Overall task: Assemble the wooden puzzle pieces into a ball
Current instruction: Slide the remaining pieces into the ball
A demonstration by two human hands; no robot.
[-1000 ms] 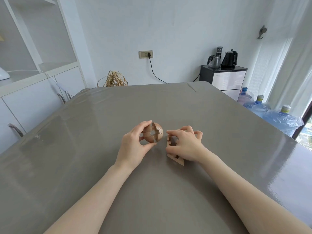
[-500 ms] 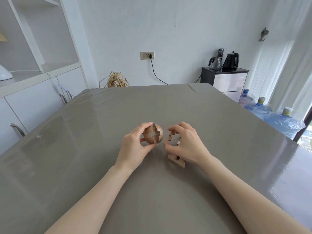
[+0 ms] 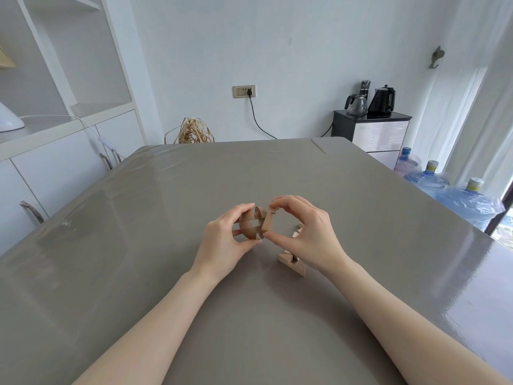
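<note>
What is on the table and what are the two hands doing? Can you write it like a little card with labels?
left hand: holds the partly built wooden ball
right hand: pinches one wooden piece against the ball's right side
loose pieces: lie on the table, partly under the right hand
table: grey and shiny
ball done: not yet

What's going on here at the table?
A person is putting together a wooden puzzle ball. The left hand holds the part-built ball above the table, and the right hand pinches a piece against its open side. Two more loose pieces lie on the table, by the right hand.
</note>
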